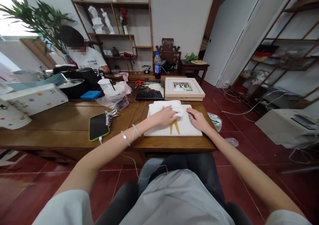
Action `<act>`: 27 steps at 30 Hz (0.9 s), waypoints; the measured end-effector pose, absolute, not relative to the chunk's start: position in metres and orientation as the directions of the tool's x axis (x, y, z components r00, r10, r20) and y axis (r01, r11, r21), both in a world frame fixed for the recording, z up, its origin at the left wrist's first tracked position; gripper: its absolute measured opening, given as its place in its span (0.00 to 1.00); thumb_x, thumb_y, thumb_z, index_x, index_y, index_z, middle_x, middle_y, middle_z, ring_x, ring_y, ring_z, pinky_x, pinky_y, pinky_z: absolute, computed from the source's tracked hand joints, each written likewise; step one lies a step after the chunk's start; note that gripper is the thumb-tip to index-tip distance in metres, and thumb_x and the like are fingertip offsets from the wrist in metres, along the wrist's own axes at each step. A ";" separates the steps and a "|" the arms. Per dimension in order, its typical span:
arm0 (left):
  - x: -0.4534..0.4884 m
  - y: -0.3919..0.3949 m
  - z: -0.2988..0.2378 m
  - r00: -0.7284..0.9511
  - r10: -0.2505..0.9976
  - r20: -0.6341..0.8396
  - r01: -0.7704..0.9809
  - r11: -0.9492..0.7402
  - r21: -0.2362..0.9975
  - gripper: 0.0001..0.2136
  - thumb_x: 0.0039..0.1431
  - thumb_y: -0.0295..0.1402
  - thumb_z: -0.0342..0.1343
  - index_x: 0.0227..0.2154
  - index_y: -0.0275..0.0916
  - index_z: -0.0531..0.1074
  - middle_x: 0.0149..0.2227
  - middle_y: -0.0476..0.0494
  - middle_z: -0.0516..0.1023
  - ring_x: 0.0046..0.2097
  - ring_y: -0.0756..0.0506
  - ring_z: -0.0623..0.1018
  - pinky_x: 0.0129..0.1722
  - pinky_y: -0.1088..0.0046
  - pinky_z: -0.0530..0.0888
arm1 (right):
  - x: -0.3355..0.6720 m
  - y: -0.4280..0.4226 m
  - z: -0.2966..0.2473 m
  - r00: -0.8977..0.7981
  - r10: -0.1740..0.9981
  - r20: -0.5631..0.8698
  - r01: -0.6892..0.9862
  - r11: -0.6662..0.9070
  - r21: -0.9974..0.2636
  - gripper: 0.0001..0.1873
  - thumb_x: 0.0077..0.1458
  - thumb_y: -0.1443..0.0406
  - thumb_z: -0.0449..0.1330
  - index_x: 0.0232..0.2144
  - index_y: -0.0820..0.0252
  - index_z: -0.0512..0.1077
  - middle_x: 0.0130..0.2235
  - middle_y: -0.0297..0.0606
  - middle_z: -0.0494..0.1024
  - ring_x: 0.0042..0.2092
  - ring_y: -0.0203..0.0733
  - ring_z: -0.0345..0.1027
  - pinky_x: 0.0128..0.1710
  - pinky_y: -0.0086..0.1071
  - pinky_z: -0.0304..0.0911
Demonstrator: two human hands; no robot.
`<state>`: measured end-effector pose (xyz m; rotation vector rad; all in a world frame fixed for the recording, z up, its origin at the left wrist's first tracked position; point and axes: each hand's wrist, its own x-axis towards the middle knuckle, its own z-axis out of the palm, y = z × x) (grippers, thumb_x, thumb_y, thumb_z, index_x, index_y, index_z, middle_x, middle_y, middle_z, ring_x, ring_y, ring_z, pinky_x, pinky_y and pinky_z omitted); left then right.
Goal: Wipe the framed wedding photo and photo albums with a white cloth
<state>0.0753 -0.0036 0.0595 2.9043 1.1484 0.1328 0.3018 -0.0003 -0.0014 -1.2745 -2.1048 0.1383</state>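
Note:
A white board (188,127) with a gold shape (174,128) like two legs of a letter lies flat at the front edge of the wooden table. Folded on its upper left part is a white cloth (165,104). My left hand (166,115) rests on this cloth, fingers spread and pressing down; the cloth bunches around the fingertips. Near the board's right edge, my right hand (197,119) lies on the surface with its fingers apart and nothing in them. The upper part of the gold shape is hidden under my left hand and the cloth.
Behind the board are a framed picture (184,88), a black glossy panel (150,90), orange-handled scissors (139,82) and a drink bottle (157,65). A charging phone (99,127) and a bagged cup (114,95) lie left. Another person (87,58) sits across the table.

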 end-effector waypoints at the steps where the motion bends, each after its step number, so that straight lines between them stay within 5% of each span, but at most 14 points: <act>1: 0.080 0.004 0.060 0.714 0.697 0.067 0.696 -0.717 0.043 0.22 0.65 0.42 0.36 0.43 0.33 0.71 0.49 0.31 0.70 0.56 0.34 0.64 0.51 0.53 0.63 | 0.302 0.000 -0.001 -0.302 0.823 0.481 0.751 0.516 -0.412 0.20 0.53 0.70 0.49 0.47 0.65 0.70 0.52 0.47 0.71 0.56 0.46 0.61 0.58 0.41 0.54; 10: 0.104 0.013 0.051 0.719 0.682 0.136 0.694 -0.716 -0.079 0.20 0.65 0.40 0.37 0.44 0.32 0.70 0.45 0.31 0.72 0.54 0.35 0.65 0.50 0.51 0.63 | 0.301 0.000 0.001 -0.303 0.827 0.474 0.753 0.513 -0.413 0.21 0.52 0.72 0.49 0.48 0.64 0.70 0.53 0.47 0.70 0.56 0.49 0.61 0.57 0.43 0.54; 18: 0.101 -0.075 0.047 0.837 0.519 0.172 0.547 -0.802 -0.241 0.15 0.62 0.35 0.43 0.43 0.38 0.73 0.57 0.33 0.62 0.59 0.31 0.59 0.53 0.48 0.59 | 0.303 0.000 0.001 -0.302 0.821 0.485 0.724 0.528 -0.443 0.21 0.53 0.72 0.48 0.47 0.60 0.71 0.51 0.43 0.72 0.55 0.47 0.62 0.56 0.43 0.56; 27: 0.100 -0.106 0.055 0.849 0.503 0.159 0.528 -0.816 -0.235 0.14 0.61 0.34 0.45 0.40 0.36 0.75 0.55 0.33 0.65 0.57 0.32 0.63 0.51 0.53 0.64 | 0.303 0.000 0.000 -0.299 0.829 0.473 0.747 0.512 -0.424 0.23 0.50 0.74 0.47 0.48 0.67 0.70 0.52 0.47 0.70 0.56 0.46 0.61 0.58 0.42 0.53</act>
